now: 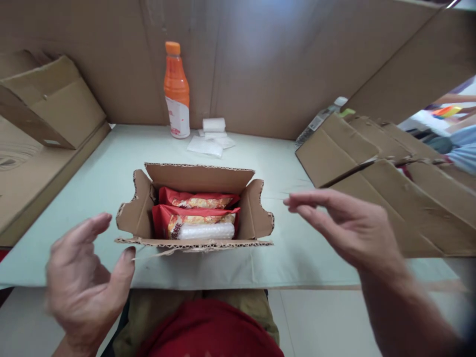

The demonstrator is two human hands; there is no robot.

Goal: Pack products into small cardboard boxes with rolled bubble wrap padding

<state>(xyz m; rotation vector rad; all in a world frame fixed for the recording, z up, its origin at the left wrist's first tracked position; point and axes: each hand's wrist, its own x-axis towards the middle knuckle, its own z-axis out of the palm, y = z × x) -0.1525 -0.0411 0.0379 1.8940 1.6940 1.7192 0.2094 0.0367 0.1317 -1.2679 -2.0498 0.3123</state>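
A small open cardboard box (pixel 141 213) stands on the pale green table (pixel 111 168), flaps spread. Inside lie two red snack packets (pixel 195 200) and a white wrapped roll (pixel 206 231) at the front. My left hand (pixel 85 282) hovers at the box's front left corner, fingers apart, holding nothing. To the right of the box my right hand (pixel 342 223) is raised, fingers stretched toward it and close together, empty. Neither hand touches the box.
An orange drink bottle (pixel 177 91) and white folded packets (pixel 210 139) stand at the back against a cardboard wall (pixel 278 64). Flattened cartons (pixel 390 173) lie to the right, another carton (pixel 52 104) at the left. Another person's arm (pixel 451 99) shows far right.
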